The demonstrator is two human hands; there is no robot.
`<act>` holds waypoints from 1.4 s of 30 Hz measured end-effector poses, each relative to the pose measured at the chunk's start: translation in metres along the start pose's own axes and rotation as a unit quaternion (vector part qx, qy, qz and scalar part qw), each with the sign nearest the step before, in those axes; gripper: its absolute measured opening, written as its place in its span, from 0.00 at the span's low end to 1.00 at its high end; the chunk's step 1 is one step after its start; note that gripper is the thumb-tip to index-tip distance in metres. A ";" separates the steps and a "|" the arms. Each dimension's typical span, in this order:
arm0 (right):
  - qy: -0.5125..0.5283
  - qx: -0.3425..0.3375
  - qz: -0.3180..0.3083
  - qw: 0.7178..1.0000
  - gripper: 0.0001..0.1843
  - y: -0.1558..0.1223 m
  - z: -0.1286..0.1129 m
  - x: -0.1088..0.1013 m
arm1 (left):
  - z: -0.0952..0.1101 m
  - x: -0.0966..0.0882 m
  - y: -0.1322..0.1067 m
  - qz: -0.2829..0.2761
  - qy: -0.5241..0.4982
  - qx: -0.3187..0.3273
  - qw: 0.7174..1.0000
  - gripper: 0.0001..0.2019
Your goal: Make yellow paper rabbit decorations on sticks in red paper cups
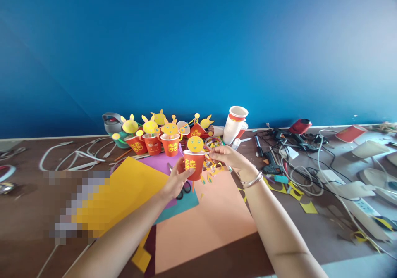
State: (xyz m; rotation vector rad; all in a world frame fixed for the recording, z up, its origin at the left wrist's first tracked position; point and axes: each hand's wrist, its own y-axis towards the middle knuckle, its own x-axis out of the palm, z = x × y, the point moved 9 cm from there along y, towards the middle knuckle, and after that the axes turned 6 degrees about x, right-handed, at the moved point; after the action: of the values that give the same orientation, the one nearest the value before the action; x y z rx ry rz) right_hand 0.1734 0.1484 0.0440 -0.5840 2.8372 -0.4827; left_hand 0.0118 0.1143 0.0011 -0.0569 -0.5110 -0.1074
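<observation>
My left hand (pixel 179 178) is wrapped round a red paper cup (pixel 195 167) with gold characters, holding it upright above the table. A round yellow paper face (pixel 195 144) rises from the cup's rim, and an orange stick end pokes out below its base. Close by the cup's right side, my right hand (pixel 228 157) has thumb and fingers pinched together; what lies between them is too small to make out. Behind stand several similar red cups with yellow paper animal heads, one of them a cup (pixel 170 145) straight behind my left hand. Scissors (pixel 184 190) lie partly hidden under my left hand.
Orange-yellow paper (pixel 130 191) and peach paper (pixel 201 228) cover the table's middle. A stack of white cups (pixel 235 125) stands near the blue wall. To the right are a glue gun (pixel 271 162), tangled cables, a power strip (pixel 356 203) and yellow paper scraps (pixel 308 207).
</observation>
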 end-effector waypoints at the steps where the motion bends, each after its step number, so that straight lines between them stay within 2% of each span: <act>1: 0.011 0.003 0.006 1.000 0.19 0.001 0.001 -0.001 | 0.000 0.000 0.000 -0.004 0.006 0.002 1.000 0.33; 6: 0.057 -0.002 0.015 0.998 0.19 0.002 0.001 -0.004 | 0.001 -0.001 0.002 -0.019 0.031 0.039 0.999 0.35; 10: 0.054 0.014 0.019 0.998 0.19 0.004 0.003 -0.002 | 0.000 0.002 0.002 -0.045 0.046 0.051 0.997 0.33; 15: 0.073 -0.025 0.010 0.997 0.20 0.005 -0.004 0.005 | 0.008 0.009 0.001 -0.069 0.055 0.067 0.994 0.31; 19: 0.098 -0.022 0.019 0.995 0.19 0.004 -0.007 0.007 | 0.011 0.009 0.003 -0.074 0.052 0.078 0.993 0.33; 21: 0.108 -0.015 0.029 0.994 0.19 0.003 -0.006 0.006 | 0.010 0.005 0.005 -0.062 0.035 0.077 0.995 0.31; 27: 0.117 -0.020 0.011 0.993 0.21 0.009 0.000 0.006 | 0.021 -0.017 0.014 0.046 -0.010 0.105 0.993 0.18; 30: 0.112 0.002 -0.009 0.994 0.22 0.012 0.007 0.009 | 0.025 -0.018 0.016 0.059 -0.022 0.094 0.994 0.15; 34: 0.115 0.015 -0.026 0.993 0.19 0.011 0.007 0.015 | 0.022 -0.017 0.019 0.029 0.004 0.070 0.997 0.14; 37: 0.116 0.042 -0.014 0.992 0.16 0.010 0.010 0.014 | 0.022 -0.017 0.019 0.004 0.065 0.075 0.995 0.13; 40: 0.100 0.072 0.000 0.992 0.14 0.009 0.014 0.012 | 0.026 -0.011 0.019 -0.043 0.127 0.081 0.988 0.14; 42: 0.082 0.064 -0.019 0.994 0.15 0.009 0.013 0.013 | 0.030 -0.006 0.018 -0.065 0.139 0.079 0.985 0.14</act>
State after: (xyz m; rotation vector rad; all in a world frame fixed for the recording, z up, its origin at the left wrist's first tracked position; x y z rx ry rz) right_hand 0.1616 0.1468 0.0272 -0.6012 2.9237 -0.7475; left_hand -0.0058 0.1350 0.0240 0.1461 -0.2425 -0.1979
